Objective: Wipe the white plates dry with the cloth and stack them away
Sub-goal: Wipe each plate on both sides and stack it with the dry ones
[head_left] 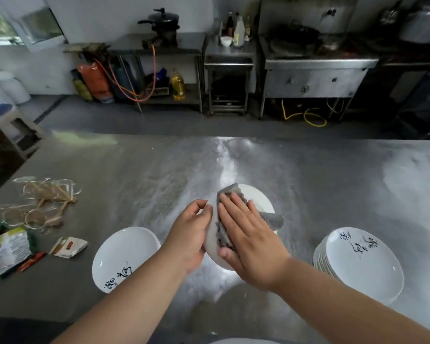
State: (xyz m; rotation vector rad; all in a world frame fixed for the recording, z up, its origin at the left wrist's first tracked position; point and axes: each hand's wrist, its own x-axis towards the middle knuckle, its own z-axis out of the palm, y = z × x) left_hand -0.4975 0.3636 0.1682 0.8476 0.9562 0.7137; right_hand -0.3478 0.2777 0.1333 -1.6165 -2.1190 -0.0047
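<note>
Left hand (pixel 191 234): you are gripping the round white plate (pixel 258 197) by its rim, over the steel table (pixel 159 170).
Right hand (pixel 248 242): you are pressing the grey cloth (pixel 273 219) onto it, fingers flat together.
Writing: black brushstrokes on the white plate stack (pixel 363 266), unreadable.

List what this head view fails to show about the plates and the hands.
- Plate being wiped: its middle lies under the cloth and right hand, so wet or dry cannot be told.
- Left hand: which fingers lie behind that plate's rim cannot be seen.
- Stack of plates: count unclear, the rims are too fine and blurred.
- Single plate: its lettering is partly covered by the left forearm.
</note>
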